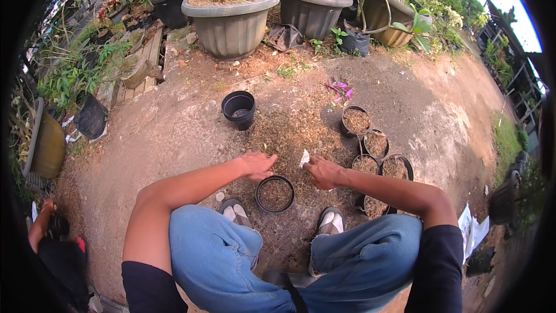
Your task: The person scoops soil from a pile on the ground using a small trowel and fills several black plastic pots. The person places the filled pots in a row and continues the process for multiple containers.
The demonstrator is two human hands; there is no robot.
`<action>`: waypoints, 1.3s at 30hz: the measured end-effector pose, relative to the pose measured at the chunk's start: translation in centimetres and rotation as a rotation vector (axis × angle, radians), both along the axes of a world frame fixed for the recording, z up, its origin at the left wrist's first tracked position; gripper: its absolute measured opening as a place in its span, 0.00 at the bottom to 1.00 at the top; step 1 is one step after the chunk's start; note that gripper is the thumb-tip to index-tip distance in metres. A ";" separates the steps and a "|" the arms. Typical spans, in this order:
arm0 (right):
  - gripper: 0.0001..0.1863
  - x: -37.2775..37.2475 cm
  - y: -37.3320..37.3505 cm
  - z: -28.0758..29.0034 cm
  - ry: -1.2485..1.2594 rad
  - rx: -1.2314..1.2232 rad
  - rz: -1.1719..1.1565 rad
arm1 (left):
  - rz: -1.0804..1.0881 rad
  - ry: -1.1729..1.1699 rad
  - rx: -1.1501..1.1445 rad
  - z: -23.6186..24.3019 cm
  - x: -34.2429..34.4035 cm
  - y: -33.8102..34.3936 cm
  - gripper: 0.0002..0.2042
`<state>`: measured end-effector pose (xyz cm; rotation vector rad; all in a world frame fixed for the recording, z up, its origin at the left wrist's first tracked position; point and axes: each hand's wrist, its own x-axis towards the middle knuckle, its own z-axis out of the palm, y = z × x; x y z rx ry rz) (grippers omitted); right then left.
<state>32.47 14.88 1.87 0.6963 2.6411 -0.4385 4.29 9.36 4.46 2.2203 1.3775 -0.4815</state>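
Between my feet stands a small round black pot [258, 196] with brown loose fill inside. My left hand [256, 166] hovers by its far left rim, fingers stretched out and holding nothing. To the right of the pot, my right hand [324, 173] is closed on a small crumpled white packet [304, 158], which pokes out past the fingertips. Whether it is paper or plastic I cannot tell. Farther off, beyond my left hand, sits an empty black plant pot [238, 123]. Loose brown shreds [289, 127] are scattered over the ground between.
Several black pots filled with brown mulch [375, 144] cluster at the right, near my right forearm. Large grey planters [230, 29] line the far side. Purple scraps [340, 90] lie on the ground. Another person's arm [41, 226] shows at the lower left.
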 end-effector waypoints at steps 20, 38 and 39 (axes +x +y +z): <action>0.12 8.0 38.1 -4.2 0.193 0.315 -0.653 | 0.327 -0.171 0.492 -9.0 11.4 38.8 0.17; 0.14 6.3 43.8 -9.9 0.411 0.294 -1.030 | 0.443 -0.584 0.666 -15.3 17.5 44.3 0.13; 0.14 6.9 43.8 -9.6 0.469 0.271 -1.083 | 0.466 -0.607 0.643 -15.0 17.4 44.1 0.12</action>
